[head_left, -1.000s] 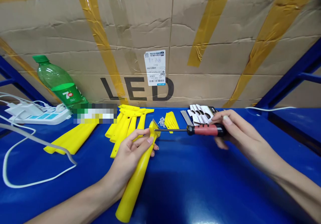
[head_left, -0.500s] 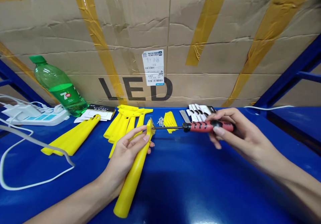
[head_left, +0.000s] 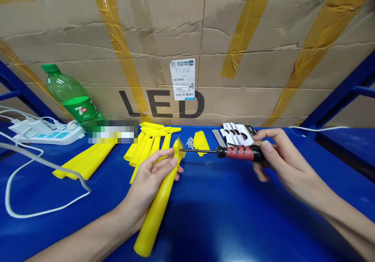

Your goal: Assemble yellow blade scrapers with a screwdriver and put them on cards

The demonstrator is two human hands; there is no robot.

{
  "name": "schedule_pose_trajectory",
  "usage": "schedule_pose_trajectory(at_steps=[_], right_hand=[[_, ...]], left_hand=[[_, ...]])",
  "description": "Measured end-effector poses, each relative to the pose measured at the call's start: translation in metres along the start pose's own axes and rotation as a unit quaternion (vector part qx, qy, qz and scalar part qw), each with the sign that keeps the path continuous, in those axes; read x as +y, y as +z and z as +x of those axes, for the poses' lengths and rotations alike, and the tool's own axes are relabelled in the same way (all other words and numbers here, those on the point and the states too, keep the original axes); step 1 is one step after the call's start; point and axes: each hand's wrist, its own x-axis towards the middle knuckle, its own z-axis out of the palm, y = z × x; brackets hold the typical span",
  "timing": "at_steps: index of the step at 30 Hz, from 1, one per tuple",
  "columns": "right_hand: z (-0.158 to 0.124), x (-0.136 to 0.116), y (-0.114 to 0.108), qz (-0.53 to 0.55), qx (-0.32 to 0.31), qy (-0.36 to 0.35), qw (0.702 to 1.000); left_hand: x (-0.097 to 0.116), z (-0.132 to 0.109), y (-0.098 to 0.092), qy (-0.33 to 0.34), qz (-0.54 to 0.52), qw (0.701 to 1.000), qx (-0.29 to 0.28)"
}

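Note:
My left hand (head_left: 152, 178) grips a long yellow plastic scraper handle (head_left: 158, 211) near its head, its far end resting low on the blue table. My right hand (head_left: 274, 156) holds a screwdriver (head_left: 234, 151) with a red and black handle, fingers pinched round the handle's end. The thin shaft lies level and its tip touches the head of the yellow scraper handle by my left thumb.
Several more yellow handles (head_left: 146, 146) lie behind, with small yellow parts (head_left: 200, 141), a heap of screws (head_left: 190, 141) and white blade packets (head_left: 236, 133). A green bottle (head_left: 72, 97), power strip (head_left: 43, 133) and white cable (head_left: 32, 168) occupy the left. A cardboard box (head_left: 187, 47) walls the back.
The screwdriver has stayed against the scraper head while my right fingers shifted along and around its handle. My left hand kept its hold; the view swayed slightly.

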Motion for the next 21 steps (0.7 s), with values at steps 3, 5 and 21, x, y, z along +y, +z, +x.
schedule_pose_trajectory(at_steps=[3, 5, 21], right_hand=[[-0.0007, -0.0012, -0.0003, 0.01, -0.043, -0.038, 0.998], [-0.0015, -0.001, -0.0009, -0.011, -0.041, -0.042, 0.998], [-0.003, -0.005, -0.0055, -0.014, -0.037, -0.012, 0.999]], left_hand=[[0.0003, 0.0005, -0.0007, 0.007, -0.009, 1.0, 0.015], [0.0004, 0.0005, -0.0007, 0.005, -0.011, 1.0, 0.015], [-0.0033, 0.0008, -0.0004, -0.007, -0.011, 1.0, 0.007]])
